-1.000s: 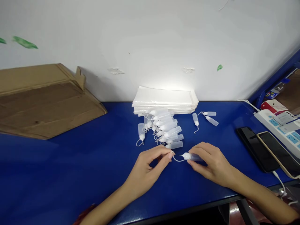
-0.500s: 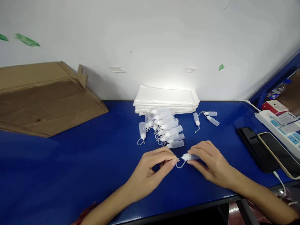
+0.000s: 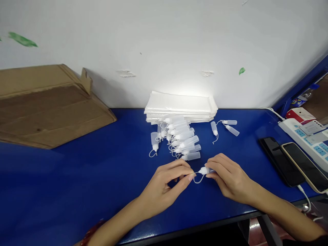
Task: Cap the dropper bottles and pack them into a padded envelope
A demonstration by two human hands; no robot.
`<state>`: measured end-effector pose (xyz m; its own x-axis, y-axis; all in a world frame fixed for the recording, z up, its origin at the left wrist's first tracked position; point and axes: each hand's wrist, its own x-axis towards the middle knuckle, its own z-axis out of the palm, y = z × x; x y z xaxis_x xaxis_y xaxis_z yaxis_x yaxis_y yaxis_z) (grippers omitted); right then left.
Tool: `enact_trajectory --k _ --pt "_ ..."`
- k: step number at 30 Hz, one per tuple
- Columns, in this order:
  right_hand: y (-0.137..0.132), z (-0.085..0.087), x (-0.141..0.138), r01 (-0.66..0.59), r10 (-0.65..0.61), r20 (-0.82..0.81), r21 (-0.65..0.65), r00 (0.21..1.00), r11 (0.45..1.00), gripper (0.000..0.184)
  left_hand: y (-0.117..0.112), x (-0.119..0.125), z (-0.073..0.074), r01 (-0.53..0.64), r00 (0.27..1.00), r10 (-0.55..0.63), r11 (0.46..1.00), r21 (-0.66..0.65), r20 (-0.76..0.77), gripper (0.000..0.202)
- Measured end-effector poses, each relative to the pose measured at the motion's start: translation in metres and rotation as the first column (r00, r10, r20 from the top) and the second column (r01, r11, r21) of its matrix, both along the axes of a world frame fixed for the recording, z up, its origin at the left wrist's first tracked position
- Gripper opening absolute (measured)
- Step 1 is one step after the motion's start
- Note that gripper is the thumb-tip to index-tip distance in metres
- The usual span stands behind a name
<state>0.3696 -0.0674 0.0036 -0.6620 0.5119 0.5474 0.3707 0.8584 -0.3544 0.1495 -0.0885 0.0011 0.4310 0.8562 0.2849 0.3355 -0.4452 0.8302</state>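
Note:
Above the blue table, my right hand grips a small translucent needle-tip bottle by its body, nozzle pointing left. My left hand is closed in a pinch at the tip of the thin needle. The bottle's thin white cap strap loops down from its neck into those left fingertips; the cap end is hidden there. Just behind my hands lies a pile of similar bottles. Several more bottles lie apart from it, including one to the right.
A stack of white padded sleeves stands against the wall behind the pile. Cardboard leans at the left. On the right are a black phone, a second phone in a pale case and a white power strip with cables.
The view has tilted and shifted slightly. Both hands keep the same grip on the bottle and at its needle tip, with almost no other movement.

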Motion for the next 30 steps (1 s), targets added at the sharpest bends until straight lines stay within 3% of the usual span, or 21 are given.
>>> enact_trajectory --k 9,30 --pt "-0.0012 0.0032 0.0001 -0.019 0.019 -0.014 0.013 1.0 1.0 0.016 -0.0008 -0.001 -0.0017 0.025 1.0 -0.025 1.0 0.007 -0.006 0.019" --pt "-0.0053 0.0014 -0.0035 0.014 -0.018 0.019 0.205 1.0 0.979 0.018 -0.0008 0.0001 -0.0015 0.034 0.999 -0.033 0.995 0.098 -0.01 0.018"
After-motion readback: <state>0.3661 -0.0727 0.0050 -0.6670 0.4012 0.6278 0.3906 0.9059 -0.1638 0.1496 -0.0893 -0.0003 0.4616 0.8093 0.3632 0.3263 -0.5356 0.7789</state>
